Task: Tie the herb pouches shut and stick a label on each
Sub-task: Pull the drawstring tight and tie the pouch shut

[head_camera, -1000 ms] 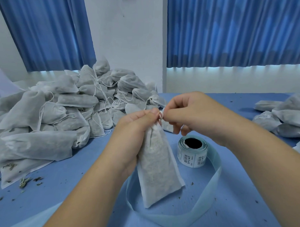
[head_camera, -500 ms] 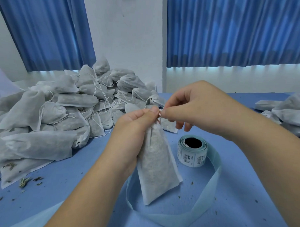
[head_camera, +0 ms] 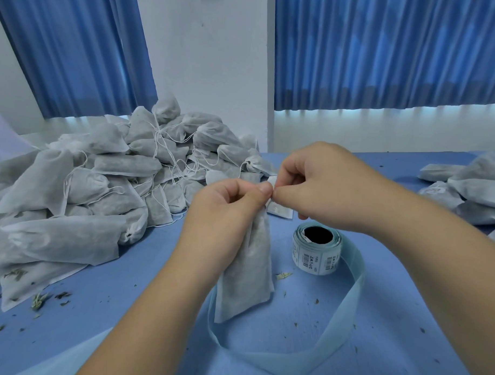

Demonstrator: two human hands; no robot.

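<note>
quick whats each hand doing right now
Left hand: grips the neck of the herb pouch.
Right hand: pinches a white bit at the pouch's mouth; string or fabric cannot be told.

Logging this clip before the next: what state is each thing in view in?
held pouch: upright, filled, neck gathered
left hand: grips the pouch's neck
right hand: pinches the pouch's top
label roll: lying flat, hole up, partly unwound
backing strip: loose, curled in a loop
pile of pouches: heaped, strings loose
pouches at right: lying flat
</note>
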